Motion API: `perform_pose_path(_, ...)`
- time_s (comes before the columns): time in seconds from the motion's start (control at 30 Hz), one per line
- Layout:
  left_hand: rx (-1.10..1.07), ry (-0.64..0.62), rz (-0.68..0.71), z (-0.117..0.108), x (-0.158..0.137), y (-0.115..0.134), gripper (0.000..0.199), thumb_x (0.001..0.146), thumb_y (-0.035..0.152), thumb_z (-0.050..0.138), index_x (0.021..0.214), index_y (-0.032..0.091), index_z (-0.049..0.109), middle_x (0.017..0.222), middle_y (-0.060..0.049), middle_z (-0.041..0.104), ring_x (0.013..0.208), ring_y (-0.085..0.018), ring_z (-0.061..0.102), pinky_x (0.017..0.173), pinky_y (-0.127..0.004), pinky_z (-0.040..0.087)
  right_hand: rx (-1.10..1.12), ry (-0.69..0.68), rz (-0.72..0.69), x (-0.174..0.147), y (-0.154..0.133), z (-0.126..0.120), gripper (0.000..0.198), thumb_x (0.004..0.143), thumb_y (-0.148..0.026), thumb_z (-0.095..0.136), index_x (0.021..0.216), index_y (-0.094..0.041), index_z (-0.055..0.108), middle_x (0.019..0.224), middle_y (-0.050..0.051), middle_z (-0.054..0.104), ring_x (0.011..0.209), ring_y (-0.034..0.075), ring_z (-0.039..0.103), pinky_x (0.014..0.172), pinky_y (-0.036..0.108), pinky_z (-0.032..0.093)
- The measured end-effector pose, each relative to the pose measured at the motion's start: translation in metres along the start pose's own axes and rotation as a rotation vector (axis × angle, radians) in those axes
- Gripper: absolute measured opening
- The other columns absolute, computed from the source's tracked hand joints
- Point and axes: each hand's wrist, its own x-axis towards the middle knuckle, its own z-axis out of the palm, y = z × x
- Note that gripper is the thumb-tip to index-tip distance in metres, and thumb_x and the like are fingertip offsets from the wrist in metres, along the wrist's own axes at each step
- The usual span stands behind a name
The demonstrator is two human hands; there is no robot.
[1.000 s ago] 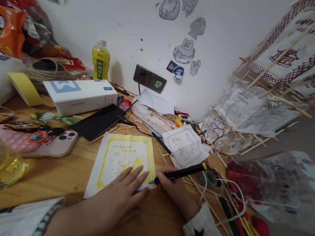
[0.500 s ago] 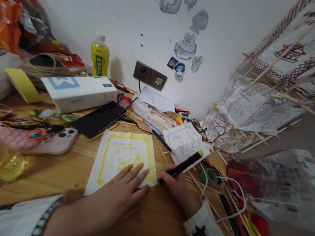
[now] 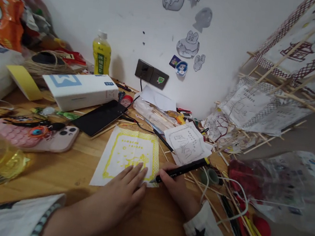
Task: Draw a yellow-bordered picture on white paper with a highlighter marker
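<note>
I see a wooden bench, quite crowded, pushed against a white wall with grey animal stickers and a dark socket. A sheet with yellow drawing lies at the front of the bench. The left hand rests open upon its lower part, fingers spread. The right hand grips a black marker at the sheet's lower right corner; whether the tip touches paper, I cannot say surely. Behind stand a white box and a yellow bottle; at right rises a stick-and-paper structure.
</note>
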Motion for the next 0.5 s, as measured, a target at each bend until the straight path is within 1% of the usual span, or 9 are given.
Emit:
perform_pose_path(0.1, 0.012, -0.012, -0.001, 0.0005, 0.0005, 0.0004, 0.04, 0.091, 0.037, 0.058, 0.12, 0.011, 0.06, 0.143, -0.025, 0.043, 0.134, -0.04, 0.037, 0.103, -0.055, 0.039, 0.0, -0.004, -0.009, -0.0004, 0.0005, 0.0014, 0.019, 0.074, -0.027, 0.054, 0.056, -0.022, 0.052, 0.055, -0.003, 0.051, 0.054, 0.014, 0.046, 0.05, 0.025, 0.04)
perform_pose_path(0.2, 0.047, -0.034, -0.006, -0.0015, 0.0016, 0.0008, 0.042, 0.09, 0.04, 0.058, 0.121, 0.011, 0.06, 0.141, -0.025, 0.045, 0.132, -0.041, 0.039, 0.102, -0.055, 0.04, -0.018, -0.041, -0.021, 0.0, -0.001, 0.0009, 0.019, 0.076, -0.027, 0.053, 0.057, -0.023, 0.052, 0.055, -0.003, 0.05, 0.055, 0.014, 0.046, 0.052, 0.025, 0.04)
perform_pose_path(0.33, 0.075, -0.033, 0.011, -0.0027, 0.0025, 0.0006, 0.04, 0.091, 0.038, 0.058, 0.119, 0.01, 0.061, 0.139, -0.025, 0.047, 0.13, -0.042, 0.041, 0.1, -0.055, 0.042, -0.044, -0.097, -0.037, 0.0015, -0.0044, -0.0007, 0.021, 0.077, -0.028, 0.052, 0.056, -0.023, 0.05, 0.055, -0.003, 0.049, 0.056, 0.014, 0.045, 0.054, 0.026, 0.041)
perform_pose_path(0.5, 0.056, -0.01, 0.001, -0.0005, 0.0015, 0.0004, 0.041, 0.09, 0.041, 0.059, 0.119, 0.012, 0.061, 0.14, -0.023, 0.047, 0.131, -0.04, 0.041, 0.101, -0.054, 0.04, -0.033, -0.067, -0.029, 0.0018, -0.001, -0.0015, 0.02, 0.075, -0.024, 0.052, 0.055, -0.022, 0.052, 0.056, -0.003, 0.05, 0.056, 0.014, 0.046, 0.055, 0.026, 0.04)
